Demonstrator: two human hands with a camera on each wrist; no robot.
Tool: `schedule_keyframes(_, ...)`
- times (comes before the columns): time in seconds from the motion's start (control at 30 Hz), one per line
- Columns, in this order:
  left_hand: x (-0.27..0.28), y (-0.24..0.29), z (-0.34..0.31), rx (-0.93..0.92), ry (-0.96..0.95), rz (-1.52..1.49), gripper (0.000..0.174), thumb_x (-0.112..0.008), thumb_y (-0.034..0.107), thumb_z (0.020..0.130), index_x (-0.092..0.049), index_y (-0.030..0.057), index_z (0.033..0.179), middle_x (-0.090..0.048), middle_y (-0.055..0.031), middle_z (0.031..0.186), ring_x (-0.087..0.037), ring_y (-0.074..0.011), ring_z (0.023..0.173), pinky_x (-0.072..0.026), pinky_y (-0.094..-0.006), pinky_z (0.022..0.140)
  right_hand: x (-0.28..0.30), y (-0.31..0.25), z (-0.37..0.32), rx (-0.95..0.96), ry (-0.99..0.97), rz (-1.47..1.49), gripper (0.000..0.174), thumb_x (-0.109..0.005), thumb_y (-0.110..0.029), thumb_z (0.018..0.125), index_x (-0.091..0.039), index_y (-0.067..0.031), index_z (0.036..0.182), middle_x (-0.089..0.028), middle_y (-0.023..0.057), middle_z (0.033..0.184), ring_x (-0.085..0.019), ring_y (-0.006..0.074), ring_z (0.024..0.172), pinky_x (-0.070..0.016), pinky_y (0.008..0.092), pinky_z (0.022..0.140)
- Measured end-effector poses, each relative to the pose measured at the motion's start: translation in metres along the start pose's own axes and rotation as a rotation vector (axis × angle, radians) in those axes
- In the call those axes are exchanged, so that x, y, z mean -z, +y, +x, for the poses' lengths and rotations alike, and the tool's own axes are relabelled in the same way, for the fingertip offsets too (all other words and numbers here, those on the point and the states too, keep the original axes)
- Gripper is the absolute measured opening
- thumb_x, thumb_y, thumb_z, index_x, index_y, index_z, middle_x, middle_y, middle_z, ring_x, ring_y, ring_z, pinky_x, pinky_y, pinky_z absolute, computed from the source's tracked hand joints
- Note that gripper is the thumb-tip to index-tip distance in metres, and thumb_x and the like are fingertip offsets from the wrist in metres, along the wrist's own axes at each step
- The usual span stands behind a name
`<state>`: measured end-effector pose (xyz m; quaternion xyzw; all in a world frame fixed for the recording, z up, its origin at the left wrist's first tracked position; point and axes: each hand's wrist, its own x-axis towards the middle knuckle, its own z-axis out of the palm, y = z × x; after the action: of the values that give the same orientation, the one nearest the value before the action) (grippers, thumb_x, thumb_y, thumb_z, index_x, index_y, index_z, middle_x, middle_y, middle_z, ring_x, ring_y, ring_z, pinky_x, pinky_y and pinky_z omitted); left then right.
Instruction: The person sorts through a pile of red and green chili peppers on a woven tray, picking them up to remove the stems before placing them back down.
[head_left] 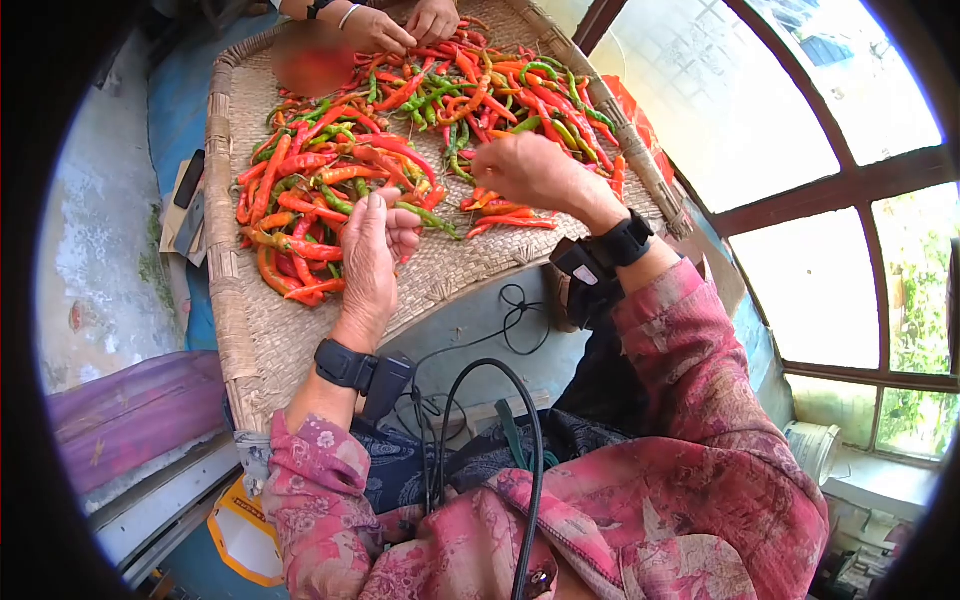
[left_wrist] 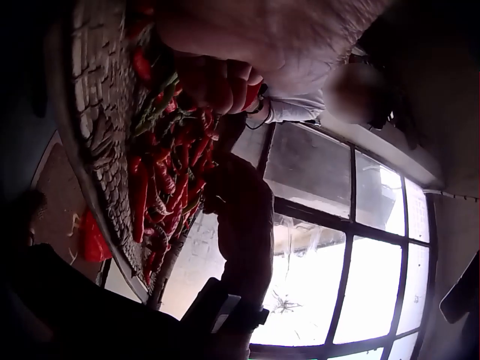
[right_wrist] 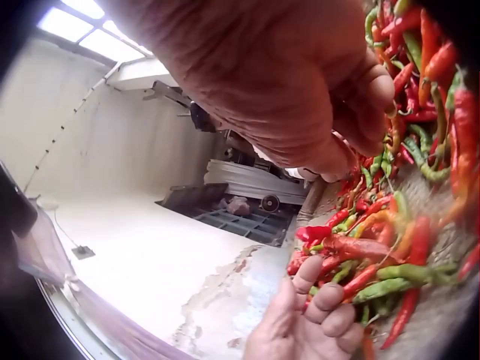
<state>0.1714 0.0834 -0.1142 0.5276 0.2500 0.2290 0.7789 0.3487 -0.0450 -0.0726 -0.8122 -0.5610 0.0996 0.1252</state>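
Red, orange and green chili peppers (head_left: pixel 310 210) lie heaped on a woven tray (head_left: pixel 235 310). My left hand (head_left: pixel 370 255) is at the front edge of the left heap, palm turned inward and fingers loosely bent. In the right wrist view the left palm (right_wrist: pixel 300 330) shows nothing in it, with peppers right behind the fingertips. My right hand (head_left: pixel 535 175) hangs over the right part of the heap, knuckles up and fingers bent down. From the right wrist the right hand's fingers (right_wrist: pixel 367 97) overlap the peppers; I cannot tell whether they pinch one.
Across the tray, another person's hands (head_left: pixel 405 28) are among the far peppers. A black cable (head_left: pixel 450 380) loops up from below the tray toward my lap. Framed windows (head_left: pixel 790 250) stand on the right, a pale wall (head_left: pixel 95 270) on the left. A red bag (head_left: pixel 640 125) is beside the tray.
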Motion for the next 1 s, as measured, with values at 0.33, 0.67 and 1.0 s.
schedule_keyframes(0.33,-0.007,-0.009,-0.009,0.111,-0.287,0.305,0.028,-0.045,0.028,0.093,-0.057,0.0036,0.089,-0.056,0.0000,0.070,-0.050,-0.0049,0.059,-0.0433,-0.0192,0.056,-0.038,0.005,-0.023,-0.016,-0.139,-0.249,0.015,-0.059,-0.015,0.070,-0.061,-0.0033,0.079,-0.060,0.0126,0.082,-0.060,0.0298,0.078,-0.0469,0.0427,0.063)
schedule_keyframes(0.67,-0.008,-0.009,-0.010,0.113,-0.332,0.307,0.028,-0.051,0.026,0.091,-0.053,0.0022,0.104,-0.058,-0.0019,0.082,-0.054,-0.0067,0.069,-0.0454,-0.0208,0.062,0.002,0.004,-0.012,-0.133,0.158,0.527,0.021,-0.061,-0.020,0.073,-0.062,0.0007,0.079,-0.057,0.0050,0.062,-0.052,0.0119,0.054,-0.0418,0.0286,0.052)
schedule_keyframes(1.0,-0.009,-0.001,-0.005,0.050,-0.318,0.224,0.047,-0.055,0.038,0.087,-0.047,0.0039,0.118,-0.055,-0.0009,0.097,-0.053,-0.0070,0.078,-0.0444,-0.0217,0.066,-0.012,-0.042,0.017,-0.028,-0.027,0.758,0.026,-0.060,-0.022,0.078,-0.062,0.0022,0.086,-0.060,0.0033,0.069,-0.054,0.0091,0.065,-0.0441,0.0271,0.059)
